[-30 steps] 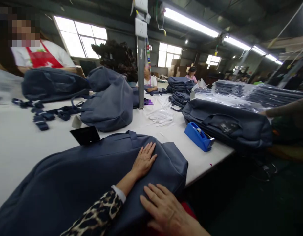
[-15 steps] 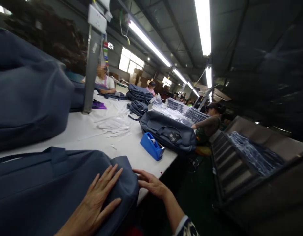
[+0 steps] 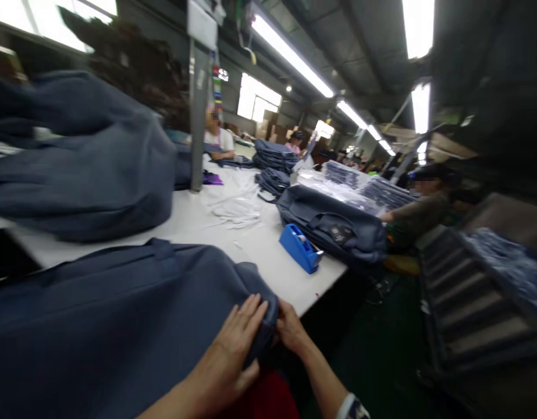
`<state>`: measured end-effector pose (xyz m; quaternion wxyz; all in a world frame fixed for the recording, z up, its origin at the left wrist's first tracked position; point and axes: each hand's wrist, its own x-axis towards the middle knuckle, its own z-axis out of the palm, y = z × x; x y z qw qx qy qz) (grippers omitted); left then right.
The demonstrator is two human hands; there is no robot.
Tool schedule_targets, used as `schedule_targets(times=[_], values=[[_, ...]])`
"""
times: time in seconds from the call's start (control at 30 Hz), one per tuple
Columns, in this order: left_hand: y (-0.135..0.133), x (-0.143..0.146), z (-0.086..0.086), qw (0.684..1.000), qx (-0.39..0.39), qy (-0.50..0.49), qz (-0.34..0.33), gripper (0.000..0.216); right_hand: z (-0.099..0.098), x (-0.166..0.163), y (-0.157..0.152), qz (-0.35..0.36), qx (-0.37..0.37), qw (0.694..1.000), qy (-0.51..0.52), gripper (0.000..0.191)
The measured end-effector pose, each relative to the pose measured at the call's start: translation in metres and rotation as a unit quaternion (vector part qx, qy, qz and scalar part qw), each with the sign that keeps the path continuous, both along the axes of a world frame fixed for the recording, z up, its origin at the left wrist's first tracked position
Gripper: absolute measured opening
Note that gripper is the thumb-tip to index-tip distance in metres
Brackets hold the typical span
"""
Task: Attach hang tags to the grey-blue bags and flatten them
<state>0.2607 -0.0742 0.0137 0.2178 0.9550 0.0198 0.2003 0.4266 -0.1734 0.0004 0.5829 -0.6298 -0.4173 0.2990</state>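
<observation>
A dark blue fabric duffel bag (image 3: 132, 314) lies along the near edge of the white table, a strap loop on its top. My left hand (image 3: 231, 355) rests on the bag's right end, its fingers stretched out over the fabric and its thumb lower down. At the corner of that end, my right hand (image 3: 291, 329) has its fingers curled against the fabric. Its fingertips are partly hidden by the bag. Just beyond the hands stands a blue tape dispenser (image 3: 299, 247).
Another blue bag (image 3: 333, 224) lies behind the dispenser. A large blue bag (image 3: 98, 169) sits at left beside a metal post (image 3: 198, 116). White strips (image 3: 239, 209) and stacked bags (image 3: 274, 156) lie farther back. Co-workers (image 3: 425, 203) are around the table; a cart (image 3: 477, 314) stands at right.
My view has turned left, so the scene sits farther right. My left hand has slid to the bag's end, and my right hand has closed its fingers on the corner.
</observation>
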Motion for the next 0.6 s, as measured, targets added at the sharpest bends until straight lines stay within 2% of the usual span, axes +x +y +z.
schedule_targets(times=[0.1, 0.17, 0.27, 0.37, 0.47, 0.53, 0.6], values=[[-0.008, 0.001, -0.009, 0.998, -0.017, 0.036, -0.04, 0.099, -0.002, 0.005, -0.009, 0.015, -0.01, 0.999, 0.03, 0.041], [-0.014, 0.004, -0.023, 0.997, 0.002, 0.024, -0.067, 0.094, 0.003, 0.017, -0.021, 0.019, -0.061, 0.997, 0.032, 0.046], [-0.025, 0.008, -0.045, 0.994, 0.063, -0.037, -0.085, 0.077, 0.025, 0.041, -0.044, 0.076, -0.16, 0.984, -0.007, 0.058], [-0.035, 0.009, -0.06, 0.989, 0.103, -0.076, -0.067, 0.065, 0.058, 0.062, -0.052, 0.078, -0.193, 0.976, -0.06, 0.054], [-0.043, 0.011, -0.072, 0.986, 0.13, -0.089, -0.052, 0.058, 0.077, 0.072, -0.024, 0.025, -0.146, 0.987, -0.061, 0.055], [-0.049, 0.012, -0.079, 0.979, 0.162, -0.114, -0.052, 0.052, 0.078, 0.072, 0.009, 0.016, -0.126, 0.99, -0.054, 0.055], [-0.054, 0.013, -0.081, 0.968, 0.19, -0.153, -0.056, 0.043, 0.071, 0.068, 0.042, 0.036, -0.142, 0.987, -0.058, 0.049]])
